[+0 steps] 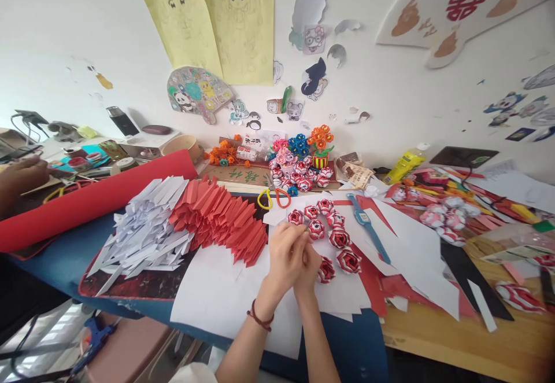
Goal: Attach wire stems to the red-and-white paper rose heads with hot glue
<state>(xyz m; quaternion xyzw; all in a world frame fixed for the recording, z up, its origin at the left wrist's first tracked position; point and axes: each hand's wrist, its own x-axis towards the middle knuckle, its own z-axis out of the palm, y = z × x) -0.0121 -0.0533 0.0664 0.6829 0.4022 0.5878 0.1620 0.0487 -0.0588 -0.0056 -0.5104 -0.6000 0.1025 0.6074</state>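
Bare forearms (245,351) reach in from the bottom edge, a dark red bracelet (260,320) round the left wrist. The left hand (284,258) has its fingers curled inward, their tips against those of the right hand (307,264), which is bent closed too but partly covered by the left. Whether anything small is pinched between them, I cannot tell.

Red-and-white paper flowers (348,260) sit just beyond both hands and to the right of the right hand; one lies right at the fingertips, and I can't tell if it is being touched. Beneath the hands is white paper (217,296). Left of the left hand are a heap of folded red paper pieces (221,218) and, farther out, folded white ones (147,227), with a red roll (108,192) behind. Scissors (284,205) with yellow and orange handles lie beyond the left hand. A blue wristwatch (368,227) rests right of the flowers. Well to the left, another person's hand (26,175) is near the roll.
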